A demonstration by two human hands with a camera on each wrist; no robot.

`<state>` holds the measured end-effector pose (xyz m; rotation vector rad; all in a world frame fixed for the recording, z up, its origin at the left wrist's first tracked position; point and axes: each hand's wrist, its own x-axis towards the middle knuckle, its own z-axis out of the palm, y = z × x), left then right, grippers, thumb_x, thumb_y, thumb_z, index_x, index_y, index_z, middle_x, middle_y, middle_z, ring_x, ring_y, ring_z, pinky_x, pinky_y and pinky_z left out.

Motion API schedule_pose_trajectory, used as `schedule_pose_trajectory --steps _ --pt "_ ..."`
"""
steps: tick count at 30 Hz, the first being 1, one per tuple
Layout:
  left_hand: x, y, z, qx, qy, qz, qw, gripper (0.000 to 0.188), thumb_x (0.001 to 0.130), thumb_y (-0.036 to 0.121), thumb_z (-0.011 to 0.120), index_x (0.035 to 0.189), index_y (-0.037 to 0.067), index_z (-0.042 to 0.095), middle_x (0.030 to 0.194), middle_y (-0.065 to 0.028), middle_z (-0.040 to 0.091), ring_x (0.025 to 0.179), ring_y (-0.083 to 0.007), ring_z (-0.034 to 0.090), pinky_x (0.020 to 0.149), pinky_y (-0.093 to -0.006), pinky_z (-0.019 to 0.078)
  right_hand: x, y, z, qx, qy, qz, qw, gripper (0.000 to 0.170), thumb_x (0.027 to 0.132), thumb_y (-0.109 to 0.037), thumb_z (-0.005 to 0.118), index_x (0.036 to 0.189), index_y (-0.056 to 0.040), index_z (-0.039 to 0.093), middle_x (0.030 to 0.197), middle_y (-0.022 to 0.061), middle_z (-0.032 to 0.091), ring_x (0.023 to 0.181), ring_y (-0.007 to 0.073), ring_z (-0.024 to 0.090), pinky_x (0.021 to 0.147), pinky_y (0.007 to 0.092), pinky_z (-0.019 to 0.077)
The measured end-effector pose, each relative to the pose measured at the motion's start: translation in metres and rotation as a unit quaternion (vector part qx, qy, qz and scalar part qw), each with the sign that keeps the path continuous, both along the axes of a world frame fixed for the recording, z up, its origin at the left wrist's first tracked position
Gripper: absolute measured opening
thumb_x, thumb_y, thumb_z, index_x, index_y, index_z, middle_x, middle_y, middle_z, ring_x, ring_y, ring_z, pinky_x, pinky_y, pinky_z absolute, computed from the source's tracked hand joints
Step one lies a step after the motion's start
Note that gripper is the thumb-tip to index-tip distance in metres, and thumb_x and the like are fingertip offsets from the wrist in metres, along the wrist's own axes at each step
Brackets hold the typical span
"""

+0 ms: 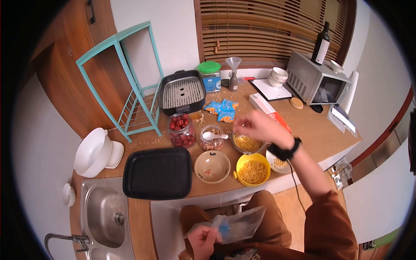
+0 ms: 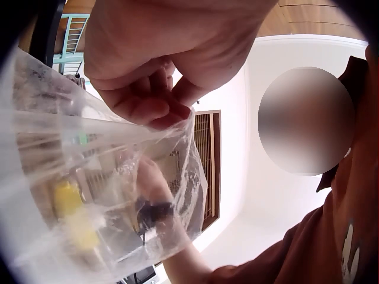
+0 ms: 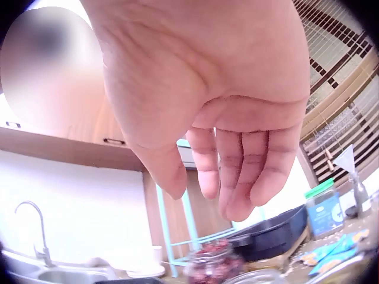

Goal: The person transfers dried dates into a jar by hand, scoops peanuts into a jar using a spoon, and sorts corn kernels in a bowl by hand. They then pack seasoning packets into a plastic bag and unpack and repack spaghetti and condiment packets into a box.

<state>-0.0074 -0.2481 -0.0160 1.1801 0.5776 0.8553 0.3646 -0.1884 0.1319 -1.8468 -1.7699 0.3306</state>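
Note:
My left hand (image 1: 203,241) pinches the edge of a clear plastic bag (image 1: 242,225) over my lap; in the left wrist view the bag (image 2: 106,207) hangs from the curled fingers of the hand (image 2: 172,53). My right hand (image 1: 260,128) is raised over a glass bowl of yellow grains (image 1: 247,144). In the right wrist view its fingers (image 3: 243,171) hang loosely bent, with nothing seen between them and the thumb. A yellow bowl of corn kernels (image 1: 253,171) stands just in front, beside a white plate with kernels (image 1: 279,164).
Left of the bowls are a beige bowl (image 1: 212,167), a jar with a white spoon (image 1: 212,138), a jar of red fruit (image 1: 181,131) and a black pan (image 1: 157,173). Blue packets (image 1: 226,110), a long box (image 1: 268,112) and a microwave (image 1: 318,78) stand behind; a sink (image 1: 106,212) is left.

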Motion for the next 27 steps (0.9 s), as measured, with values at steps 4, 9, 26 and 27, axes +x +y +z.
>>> schedule_pose_trajectory --steps 4,9,26,27 --pt "-0.007 0.004 -0.015 -0.027 0.041 -0.010 0.999 0.018 0.097 -0.003 0.058 0.079 -0.001 0.057 0.066 -0.0084 0.064 0.060 -0.0135 0.061 0.057 -0.0292 0.0517 0.084 0.103 -0.018 -0.062 -0.172 -0.099 0.978 0.039 0.082 -0.031 0.077 0.110 -0.0041 0.072 0.103 0.0194 0.073 0.097 0.0354 0.071 0.082 0.0444 0.0563" --pt "-0.003 0.015 -0.029 0.023 0.034 -0.030 0.999 0.016 0.098 0.008 0.067 0.085 0.000 0.065 0.070 -0.0018 0.063 0.061 -0.0075 0.055 0.057 -0.0221 0.0437 0.160 0.178 -0.079 -0.177 -0.248 -0.162 0.939 0.051 0.075 -0.034 0.080 0.115 -0.0030 0.071 0.114 0.0200 0.072 0.108 0.0354 0.069 0.090 0.0450 0.0559" --pt "0.023 0.050 -0.049 -0.041 0.019 -0.020 0.999 0.014 0.093 -0.001 0.064 0.080 -0.003 0.062 0.068 -0.0076 0.068 0.059 -0.0117 0.062 0.056 -0.0266 0.0497 0.186 0.228 -0.137 -0.332 -0.175 -0.225 0.899 0.065 0.063 -0.035 0.090 0.117 -0.0038 0.073 0.120 0.0176 0.071 0.107 0.0347 0.070 0.085 0.0481 0.0579" --pt "0.022 0.050 -0.047 -0.054 0.027 -0.017 0.998 0.013 0.093 -0.001 0.065 0.080 -0.003 0.063 0.069 -0.0071 0.068 0.059 -0.0113 0.062 0.056 -0.0258 0.0491 0.188 0.229 -0.139 -0.331 -0.176 -0.223 0.900 0.065 0.063 -0.035 0.090 0.117 -0.0038 0.073 0.120 0.0176 0.071 0.107 0.0347 0.070 0.085 0.0481 0.0579"
